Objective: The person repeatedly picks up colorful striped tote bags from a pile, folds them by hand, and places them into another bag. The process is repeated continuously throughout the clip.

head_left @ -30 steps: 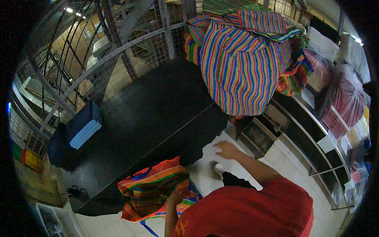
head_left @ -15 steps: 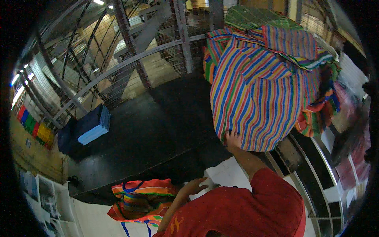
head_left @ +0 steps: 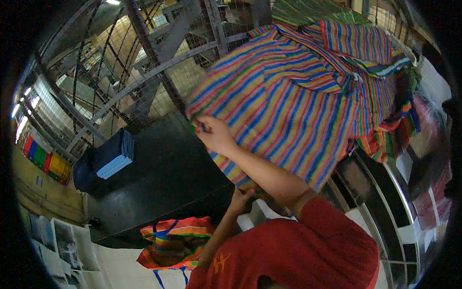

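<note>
**Me:** so quick update. A second ago my right hand (head_left: 216, 135) was down low by the white floor, now it's up at the left edge of the big striped bag (head_left: 293, 106), and the grip is pinched shut on the fabric edge there. My left hand (head_left: 240, 195) has come up too, it's under the bottom of the bag, by the lower corner. Can't tell if that grip is closed on the cloth or just pressing up, my right forearm covers most of it.

**Other:** so the bag's off the pile?

**Me:** nope, it hangs off the heap of striped bags (head_left: 365, 43) at the upper right, draped down over the edge of the table (head_left: 168, 168). I'd say both hands on it means I've got hold of this one now, not the small one.

**Other:** small one?

**Me:** orange striped bag (head_left: 175, 241) with blue handles, sitting on the floor right by my left elbow. Nobody's touching it.

**Other:** what's the place like?

**Me:** dark, near-black table top, mostly bare. A stack of folded blue cloth (head_left: 113, 154) sits on its far left end. Behind that, wire mesh fencing (head_left: 144, 72) with grey steel posts, and brownish walls beyond. Metal shelving (head_left: 399, 202) runs down my right side. Colourful folded things (head_left: 45, 161) off to the far left.
</note>
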A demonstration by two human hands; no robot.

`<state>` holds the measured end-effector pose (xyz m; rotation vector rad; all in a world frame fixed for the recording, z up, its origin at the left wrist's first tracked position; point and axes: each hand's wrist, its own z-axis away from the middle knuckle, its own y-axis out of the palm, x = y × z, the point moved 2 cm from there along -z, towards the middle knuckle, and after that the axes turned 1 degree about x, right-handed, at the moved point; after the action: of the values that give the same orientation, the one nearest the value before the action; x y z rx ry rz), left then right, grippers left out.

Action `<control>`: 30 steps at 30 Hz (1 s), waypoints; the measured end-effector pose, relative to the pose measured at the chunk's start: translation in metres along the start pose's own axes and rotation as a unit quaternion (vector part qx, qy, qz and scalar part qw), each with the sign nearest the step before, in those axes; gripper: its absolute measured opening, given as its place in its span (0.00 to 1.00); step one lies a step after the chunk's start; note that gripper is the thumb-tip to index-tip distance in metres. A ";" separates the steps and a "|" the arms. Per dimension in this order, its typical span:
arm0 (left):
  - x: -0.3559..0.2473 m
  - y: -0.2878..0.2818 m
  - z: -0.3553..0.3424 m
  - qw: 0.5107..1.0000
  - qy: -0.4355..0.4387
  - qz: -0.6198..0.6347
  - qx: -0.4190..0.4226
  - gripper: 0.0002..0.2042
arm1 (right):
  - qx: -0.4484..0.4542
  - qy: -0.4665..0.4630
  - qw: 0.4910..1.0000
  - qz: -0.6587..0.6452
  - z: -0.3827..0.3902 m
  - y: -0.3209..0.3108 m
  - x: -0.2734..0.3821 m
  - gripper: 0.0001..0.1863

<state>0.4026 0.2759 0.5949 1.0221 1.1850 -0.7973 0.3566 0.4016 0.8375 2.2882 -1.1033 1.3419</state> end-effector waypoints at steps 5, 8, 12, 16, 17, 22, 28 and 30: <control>-0.079 -0.038 0.018 0.968 0.098 0.005 -0.229 0.15 | 0.150 0.002 0.987 -0.058 -0.021 0.014 0.019 0.22; -0.129 -0.104 0.027 0.949 0.103 0.134 -0.268 0.14 | 0.196 0.016 0.979 -0.052 -0.003 0.001 -0.016 0.22; -0.184 -0.232 0.058 0.937 0.206 0.198 -0.203 0.15 | 0.194 0.056 0.922 0.329 0.056 -0.032 -0.054 0.32; -0.213 -0.352 0.104 0.913 0.008 0.107 -0.394 0.21 | 0.207 0.231 0.850 0.425 0.117 -0.051 -0.139 0.45; -0.221 -0.374 0.119 0.908 -0.021 0.069 -0.413 0.24 | 0.258 0.218 0.826 0.452 0.134 -0.041 -0.166 0.46; -0.142 -0.464 0.234 0.886 -0.111 -0.005 -0.449 0.39 | 0.386 0.171 0.733 0.533 0.167 0.035 -0.207 0.52; -0.097 -0.361 0.295 0.945 -0.090 0.139 -0.283 0.41 | 0.400 0.164 0.711 0.554 0.144 0.032 -0.218 0.52; -0.084 -0.351 0.310 0.943 -0.056 0.134 -0.301 0.37 | 0.378 0.114 0.738 0.548 0.146 0.035 -0.228 0.52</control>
<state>0.1732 -0.1397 0.6223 0.5983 1.0648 -0.2401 0.3588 0.4039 0.5642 1.6248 -2.2840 2.8339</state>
